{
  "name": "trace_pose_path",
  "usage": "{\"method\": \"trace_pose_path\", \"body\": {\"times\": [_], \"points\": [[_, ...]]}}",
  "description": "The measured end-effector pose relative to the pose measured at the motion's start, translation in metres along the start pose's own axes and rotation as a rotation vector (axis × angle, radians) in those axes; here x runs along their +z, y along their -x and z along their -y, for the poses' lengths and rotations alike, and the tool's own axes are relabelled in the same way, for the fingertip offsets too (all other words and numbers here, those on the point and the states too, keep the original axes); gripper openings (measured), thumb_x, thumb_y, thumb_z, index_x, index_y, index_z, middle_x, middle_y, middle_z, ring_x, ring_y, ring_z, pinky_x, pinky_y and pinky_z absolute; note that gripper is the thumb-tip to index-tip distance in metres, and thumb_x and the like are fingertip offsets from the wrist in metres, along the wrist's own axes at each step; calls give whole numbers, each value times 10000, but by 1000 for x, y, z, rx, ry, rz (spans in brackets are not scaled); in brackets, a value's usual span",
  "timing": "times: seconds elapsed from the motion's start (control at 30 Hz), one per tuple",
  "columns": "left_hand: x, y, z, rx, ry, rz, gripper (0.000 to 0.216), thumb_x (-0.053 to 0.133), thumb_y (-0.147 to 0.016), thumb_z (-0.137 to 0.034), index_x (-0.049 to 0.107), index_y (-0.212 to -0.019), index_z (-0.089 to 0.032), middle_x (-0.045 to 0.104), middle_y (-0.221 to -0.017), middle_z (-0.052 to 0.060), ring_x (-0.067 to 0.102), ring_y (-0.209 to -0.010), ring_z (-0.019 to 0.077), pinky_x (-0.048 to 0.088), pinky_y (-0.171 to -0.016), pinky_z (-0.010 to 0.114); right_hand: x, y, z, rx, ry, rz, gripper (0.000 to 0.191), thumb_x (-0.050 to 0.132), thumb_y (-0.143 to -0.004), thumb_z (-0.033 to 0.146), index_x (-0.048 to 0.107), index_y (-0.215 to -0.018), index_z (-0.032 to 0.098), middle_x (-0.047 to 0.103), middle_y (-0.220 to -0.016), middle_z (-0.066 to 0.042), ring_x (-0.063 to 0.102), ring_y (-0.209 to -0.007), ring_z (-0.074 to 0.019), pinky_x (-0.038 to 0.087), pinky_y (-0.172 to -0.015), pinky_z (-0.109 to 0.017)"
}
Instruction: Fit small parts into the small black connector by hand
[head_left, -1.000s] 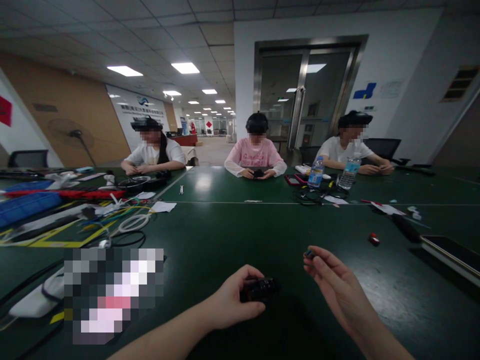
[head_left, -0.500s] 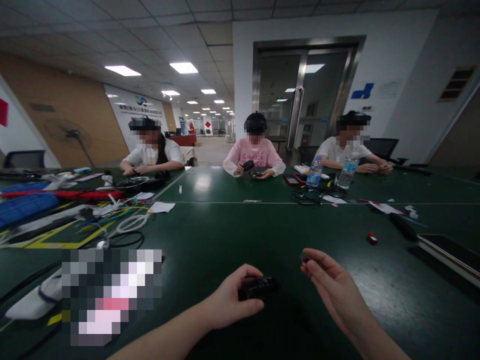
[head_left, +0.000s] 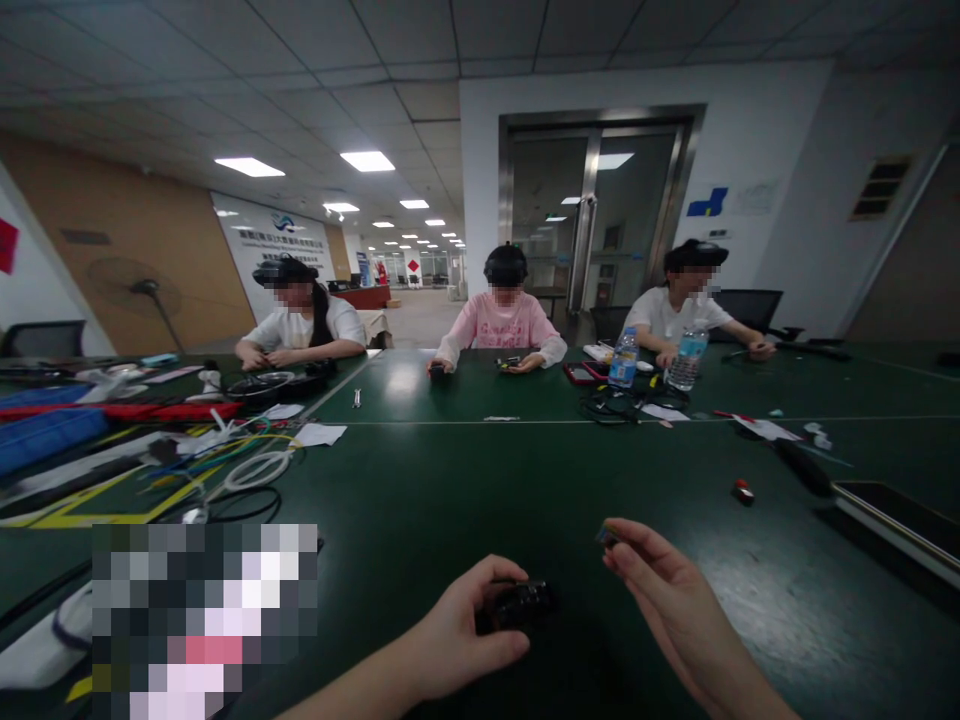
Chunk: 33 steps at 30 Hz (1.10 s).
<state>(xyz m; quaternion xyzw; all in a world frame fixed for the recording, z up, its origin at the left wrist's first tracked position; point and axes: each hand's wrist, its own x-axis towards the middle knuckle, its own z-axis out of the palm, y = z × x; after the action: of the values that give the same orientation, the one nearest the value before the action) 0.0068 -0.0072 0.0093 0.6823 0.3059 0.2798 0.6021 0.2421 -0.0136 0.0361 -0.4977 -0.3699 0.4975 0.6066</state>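
Observation:
My left hand (head_left: 469,630) curls its thumb and fingers around a small, glossy black device (head_left: 527,602) low over the dark green table. What kind of device it is I cannot make out. To the right, my right hand (head_left: 671,590) pinches a tiny dark piece (head_left: 606,536) between thumb and fingertips, apart from the device. The piece is too small to name.
A red and silver small object (head_left: 742,491) lies to the right, before a large flat device (head_left: 892,510). Cables (head_left: 255,470) and blue trays (head_left: 52,440) crowd the left. Water bottles (head_left: 622,358) stand farther back. Three people sit opposite.
The whole view has shifted down slightly; both my hands keep their grips. Opposite, the person in pink has lowered a black object to the table at the left. The right-hand person's arm has extended.

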Motion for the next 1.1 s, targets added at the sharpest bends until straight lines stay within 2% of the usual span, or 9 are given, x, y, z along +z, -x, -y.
{"method": "trace_pose_path", "body": {"times": [0.13,0.37,0.63,0.9,1.0,1.1], "points": [[-1,0,2,32,-24,-6,418,655,-775,-216,451,-1139,-202,588,-1082,59,564,-962,214,418,-779,318,-2,-2,-3,-10,9,12,480,850,-432,500,732,-808,225,722,-836,-57,626,-864,-265,483,-837,-414],[1,-1,2,-24,-6,-13,424,625,-757,-141,436,-1133,-198,588,-1089,64,575,-909,194,421,-736,295,0,0,-1,-12,-4,10,480,857,-412,488,733,-786,213,722,-802,-48,630,-827,-242,490,-812,-378],[2,-1,-1,-52,-1,9,434,607,-774,-139,425,-1165,-196,577,-1125,75,574,-911,185,417,-729,291,-1,0,-3,-35,34,32,482,841,-452,491,727,-832,218,719,-850,-57,631,-863,-250,495,-817,-379],[4,-2,-3,-33,24,-2,422,617,-757,-127,445,-1139,-185,589,-1046,54,570,-879,173,424,-728,288,3,7,-13,-91,277,229,390,751,-611,487,705,-884,213,709,-873,-62,641,-843,-243,513,-789,-373],[5,-3,-1,-18,19,-10,419,628,-754,-134,452,-1131,-181,588,-1010,46,567,-830,155,419,-707,275,10,13,-14,-147,421,341,293,705,-677,430,701,-876,215,691,-869,-55,628,-857,-245,496,-814,-387],[4,-3,4,9,-3,-30,414,642,-751,-150,463,-1123,-174,584,-1008,49,561,-849,162,420,-723,284,16,18,-18,-231,571,440,163,670,-718,316,694,-856,234,651,-958,-49,592,-959,-248,445,-895,-398]]}}
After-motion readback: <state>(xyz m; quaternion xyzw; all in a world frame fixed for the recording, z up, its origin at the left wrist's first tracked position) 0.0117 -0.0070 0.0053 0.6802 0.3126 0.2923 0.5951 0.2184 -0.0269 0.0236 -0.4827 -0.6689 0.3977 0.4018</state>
